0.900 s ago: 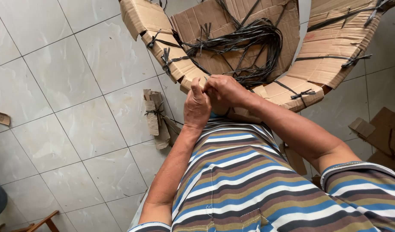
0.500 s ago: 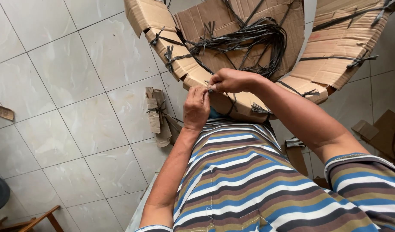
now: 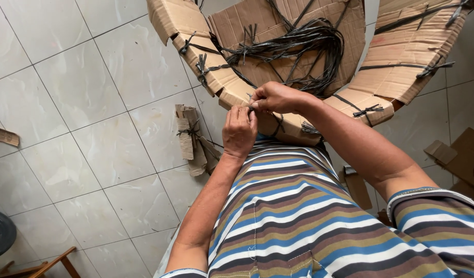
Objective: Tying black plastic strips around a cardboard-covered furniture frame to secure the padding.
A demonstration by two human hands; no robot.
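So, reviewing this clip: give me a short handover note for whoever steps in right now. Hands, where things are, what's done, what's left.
Left hand: fingers pinched on a black strap end at the near edge of the cardboard ring.
Right hand: fingers closed on the same strap from above; hands touching.
Things: ring propped against the striped shirt; loose black strap bundle lies inside it; small tied cardboard bundle on the tiled floor.
Done: several strap ties already knotted around the ring.
Left: the tie in hand looks unfinished.
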